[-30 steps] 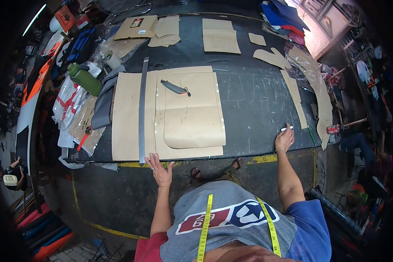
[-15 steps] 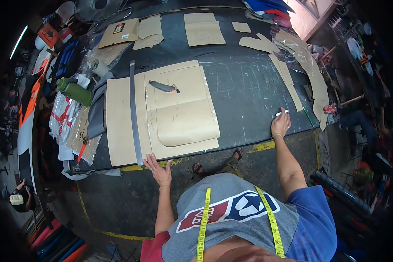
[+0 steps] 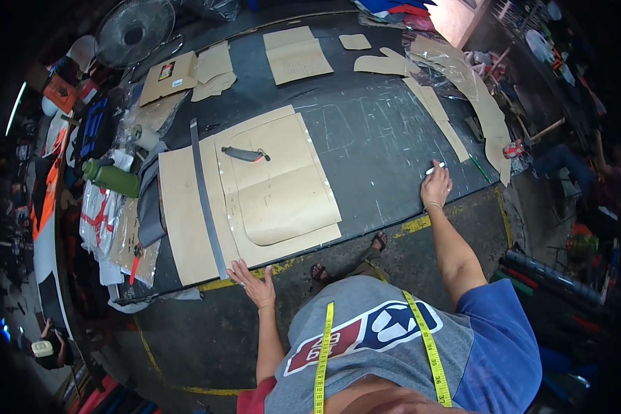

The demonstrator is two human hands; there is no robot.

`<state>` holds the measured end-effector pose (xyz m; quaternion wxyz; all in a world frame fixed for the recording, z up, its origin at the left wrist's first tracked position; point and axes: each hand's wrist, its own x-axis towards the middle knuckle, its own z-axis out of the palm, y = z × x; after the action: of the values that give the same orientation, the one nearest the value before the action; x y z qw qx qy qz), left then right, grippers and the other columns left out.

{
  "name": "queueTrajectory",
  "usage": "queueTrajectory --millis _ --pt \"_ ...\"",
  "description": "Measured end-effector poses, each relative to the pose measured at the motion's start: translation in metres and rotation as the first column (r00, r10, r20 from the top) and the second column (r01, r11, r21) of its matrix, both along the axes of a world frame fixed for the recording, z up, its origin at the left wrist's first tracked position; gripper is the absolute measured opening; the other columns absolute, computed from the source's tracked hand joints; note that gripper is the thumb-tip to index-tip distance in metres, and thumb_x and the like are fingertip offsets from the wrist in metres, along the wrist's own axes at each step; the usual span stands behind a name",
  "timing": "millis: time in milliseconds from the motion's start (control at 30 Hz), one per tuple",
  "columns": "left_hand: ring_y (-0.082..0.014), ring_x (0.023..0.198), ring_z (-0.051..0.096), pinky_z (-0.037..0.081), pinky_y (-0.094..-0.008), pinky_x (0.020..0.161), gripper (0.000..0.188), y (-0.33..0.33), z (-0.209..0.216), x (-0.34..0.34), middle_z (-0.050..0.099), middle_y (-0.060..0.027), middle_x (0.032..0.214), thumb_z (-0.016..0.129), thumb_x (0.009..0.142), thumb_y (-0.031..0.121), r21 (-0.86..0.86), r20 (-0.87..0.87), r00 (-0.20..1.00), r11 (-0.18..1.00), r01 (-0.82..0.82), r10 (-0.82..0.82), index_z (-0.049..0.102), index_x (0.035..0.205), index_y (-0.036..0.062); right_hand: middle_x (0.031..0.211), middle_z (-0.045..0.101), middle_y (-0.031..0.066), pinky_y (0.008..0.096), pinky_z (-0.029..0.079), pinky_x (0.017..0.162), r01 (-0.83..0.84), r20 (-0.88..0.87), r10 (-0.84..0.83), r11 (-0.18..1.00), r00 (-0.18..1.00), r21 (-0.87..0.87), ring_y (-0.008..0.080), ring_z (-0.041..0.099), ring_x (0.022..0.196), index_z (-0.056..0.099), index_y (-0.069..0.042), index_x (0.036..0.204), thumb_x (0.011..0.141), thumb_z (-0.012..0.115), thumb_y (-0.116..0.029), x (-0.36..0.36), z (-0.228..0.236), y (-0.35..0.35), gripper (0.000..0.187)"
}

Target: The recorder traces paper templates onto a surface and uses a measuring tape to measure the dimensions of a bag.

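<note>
My left hand (image 3: 254, 283) rests at the table's front edge, fingers spread, beside the lower end of a long grey metal ruler (image 3: 205, 186). The ruler lies across large brown paper sheets (image 3: 177, 214). On them is a paper pattern with rounded corners (image 3: 283, 200), and a dark-handled cutter-like tool (image 3: 245, 154) lies on top. My right hand (image 3: 436, 188) is on the dark table (image 3: 372, 186) towards the right, closed on a short white stick (image 3: 433, 168); whether it is chalk or a pen I cannot tell. A green pen (image 3: 480, 170) lies to its right.
Paper pattern pieces lie along the back, including a folded sheet (image 3: 298, 58), and a long curved one (image 3: 490, 124) at right. A green bottle (image 3: 111, 177), plastic bags (image 3: 100, 221) and red-handled scissors (image 3: 136, 263) crowd the left. A fan (image 3: 134, 33) stands behind.
The view has shifted and tilted, so the table sits at a new slant. Both hands keep nearly the same places on the table; the ruler and paper look unmoved.
</note>
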<state>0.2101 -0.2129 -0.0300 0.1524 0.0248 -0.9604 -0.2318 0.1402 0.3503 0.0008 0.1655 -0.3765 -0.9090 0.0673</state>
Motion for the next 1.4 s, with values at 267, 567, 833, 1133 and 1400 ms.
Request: queueTrajectory --millis 267,567,833,1133,1400 --pt "-0.0455 0.152 0.005 0.016 -0.0552 0.121 0.089 0.0035 0.0021 -0.0015 0.022 -0.0229 0.161 0.068 0.092 0.048 -0.019 -0.004 1.000 1.000 -0.003 0.003 0.024 0.154 0.0018 0.147 0.051 0.0051 0.0509 0.025 0.117 0.010 0.024 -0.010 1.000 1.000 -0.005 0.0301 0.037 0.144 0.045 -0.022 0.145 0.100 0.045 -0.018 -0.0007 0.0000 0.0009 0.045" --pt "-0.0457 0.152 0.004 0.015 -0.0549 0.121 0.091 0.0022 0.0020 -0.0024 0.021 -0.0233 0.161 0.068 0.091 0.049 0.001 0.002 1.000 1.000 -0.009 0.009 0.024 0.154 0.0002 0.145 0.052 0.0050 0.0511 0.026 0.116 0.004 0.020 -0.005 1.000 1.000 0.005 0.0301 0.038 0.143 0.045 -0.022 0.144 0.101 0.045 -0.019 -0.0011 0.0009 -0.0007 0.043" --pt "-0.0459 0.152 0.004 0.015 -0.0549 0.121 0.091 0.0006 0.0004 -0.0019 0.021 -0.0231 0.161 0.068 0.091 0.049 0.001 0.002 1.000 1.000 0.005 -0.005 0.023 0.154 0.0007 0.149 0.049 0.0044 0.0505 0.023 0.118 0.002 0.028 -0.002 1.000 1.000 -0.014 0.0302 0.035 0.145 0.044 -0.021 0.145 0.098 0.048 -0.020 -0.0003 0.0014 0.0000 0.047" --pt "-0.0457 0.152 0.004 0.014 -0.0549 0.122 0.091 0.0009 0.0007 -0.0012 0.021 -0.0223 0.161 0.069 0.091 0.047 0.007 0.029 1.000 1.000 -0.007 0.007 0.023 0.155 0.0022 0.149 0.050 0.0040 0.0505 0.025 0.117 0.007 0.051 -0.007 1.000 0.999 0.002 0.0294 0.036 0.144 0.044 -0.021 0.145 0.101 0.045 -0.019 -0.0001 0.0024 -0.0003 0.045" --pt "-0.0462 0.151 0.004 0.015 -0.0554 0.121 0.090 -0.0006 -0.0013 -0.0018 0.021 -0.0221 0.161 0.070 0.091 0.046 -0.005 0.015 1.000 1.000 -0.008 0.008 0.023 0.154 0.0024 0.144 0.053 0.0075 0.0515 0.024 0.117 0.001 -0.001 -0.001 1.000 1.000 0.020 0.0310 0.038 0.143 0.046 -0.020 0.145 0.100 0.046 -0.019 -0.0016 -0.0039 0.0007 0.044"
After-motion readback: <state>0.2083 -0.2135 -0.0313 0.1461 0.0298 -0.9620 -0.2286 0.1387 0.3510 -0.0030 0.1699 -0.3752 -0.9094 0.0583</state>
